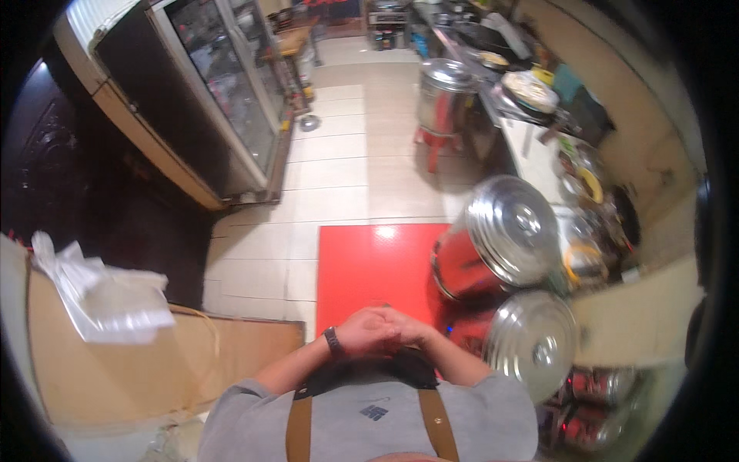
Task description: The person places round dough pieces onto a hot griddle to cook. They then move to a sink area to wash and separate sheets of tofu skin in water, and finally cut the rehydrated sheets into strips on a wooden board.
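Left hand (360,333) and right hand (404,329) are clasped together at the waist, fingers folded over each other, gripping no object. The nearest things are 2 lidded steel pots (504,235) just right of the hands, beside the red mat (369,262). Risk: an elbow swinging right could strike a lid (531,343) and knock it off.

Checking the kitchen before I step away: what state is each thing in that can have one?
Left hand: clasped with the right, holding nothing.
Right hand: clasped with the left, holding nothing.
Big pot: lid on.
Near pot: lid on.
Far pot: lid on, on a red stool.
Fridge doors: shut.
Plastic bags: lying crumpled on cardboard.
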A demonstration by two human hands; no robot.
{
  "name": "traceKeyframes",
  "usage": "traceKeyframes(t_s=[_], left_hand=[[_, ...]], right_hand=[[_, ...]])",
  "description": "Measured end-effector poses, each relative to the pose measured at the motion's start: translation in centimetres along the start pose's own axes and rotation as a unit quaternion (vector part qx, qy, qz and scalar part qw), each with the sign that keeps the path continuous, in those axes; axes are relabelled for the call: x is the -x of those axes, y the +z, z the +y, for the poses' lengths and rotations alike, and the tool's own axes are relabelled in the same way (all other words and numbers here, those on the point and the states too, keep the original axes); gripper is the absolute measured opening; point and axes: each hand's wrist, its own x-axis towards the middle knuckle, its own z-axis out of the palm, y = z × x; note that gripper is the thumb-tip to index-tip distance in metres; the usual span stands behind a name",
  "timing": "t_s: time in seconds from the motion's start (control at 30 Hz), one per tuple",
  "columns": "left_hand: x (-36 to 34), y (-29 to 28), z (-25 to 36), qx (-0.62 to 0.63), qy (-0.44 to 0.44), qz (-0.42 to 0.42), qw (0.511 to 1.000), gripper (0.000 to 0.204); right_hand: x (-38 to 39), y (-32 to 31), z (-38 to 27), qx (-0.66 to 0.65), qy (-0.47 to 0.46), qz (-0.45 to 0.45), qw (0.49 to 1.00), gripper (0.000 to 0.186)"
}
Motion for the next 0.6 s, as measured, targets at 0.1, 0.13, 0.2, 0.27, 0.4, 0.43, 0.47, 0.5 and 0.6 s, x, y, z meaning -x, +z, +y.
traceKeyframes(t_s=[0.1, 0.13, 0.2, 0.27, 0.4, 0.43, 0.47, 0.5, 0.6], left_hand=[[-3.0, -9.5, 7.8, -0.110, 0.051, 0.056, 0.991, 0.026], [-4.2, -12.1, 10.2, -0.092, 0.087, 0.069, 0.990, 0.026], [-5.3, -16.6, 13.4, -0.059, 0.166, 0.128, 0.976, 0.025], [-9.4, -24.6, 10.9, -0.067, 0.132, 0.149, 0.978, 0.025], [-17.3, -38.1, 16.8, -0.050, 0.110, 0.080, 0.989, 0.032], [-20.3, -41.0, 19.3, -0.026, 0.105, 0.053, 0.993, 0.033], [-23.4, -42.6, 25.6, -0.006, 0.155, 0.002, 0.988, 0.037], [-26.0, -45.6, 29.0, -0.033, 0.140, -0.011, 0.990, 0.036], [-33.7, -52.9, 36.1, -0.125, 0.116, -0.054, 0.984, 0.035]], right_hand=[[-11.3, -7.2, -7.5, 0.058, 0.038, -0.103, 0.992, 0.039], [-15.1, -9.2, -8.8, 0.076, 0.041, -0.124, 0.988, 0.040], [-23.1, -12.9, -11.3, 0.117, 0.043, -0.201, 0.972, 0.041], [-28.4, -17.7, -13.2, 0.141, -0.009, -0.222, 0.965, 0.040], [-39.2, -27.2, -16.6, 0.176, 0.036, -0.187, 0.966, 0.038], [-41.6, -30.1, -17.0, 0.176, 0.040, -0.137, 0.974, 0.039], [-44.1, -33.8, -18.2, 0.199, 0.038, -0.114, 0.973, 0.042], [-46.4, -36.5, -20.6, 0.229, 0.032, -0.107, 0.967, 0.044], [-51.7, -44.9, -27.9, 0.166, 0.086, -0.060, 0.981, 0.051]])
